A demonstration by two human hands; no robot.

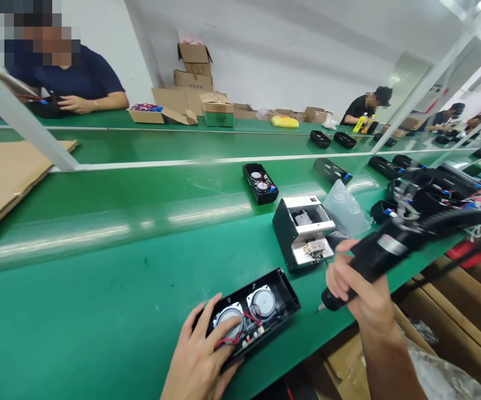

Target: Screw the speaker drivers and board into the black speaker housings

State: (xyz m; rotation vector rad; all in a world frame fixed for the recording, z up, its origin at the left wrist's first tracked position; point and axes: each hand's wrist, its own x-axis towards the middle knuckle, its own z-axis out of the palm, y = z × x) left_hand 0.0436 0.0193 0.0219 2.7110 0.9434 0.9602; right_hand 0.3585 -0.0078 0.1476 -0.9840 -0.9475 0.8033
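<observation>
In the head view my left hand grips the near left end of a black speaker housing, fingers reaching over its rim and onto one speaker. Two round speakers, red wires and small white connectors show inside the uncovered housing. My right hand is wrapped round a black electric screwdriver, its bit pointing down and left, to the right of the housing and apart from it. Behind the housing stands a black and white screw feeder with a metal mechanism at its front.
Another uncovered speaker housing lies farther back on the green bench. A clear plastic bag sits beside the feeder. Several black housings crowd the right. Cardboard boxes stand below the bench edge. Co-workers sit across the line.
</observation>
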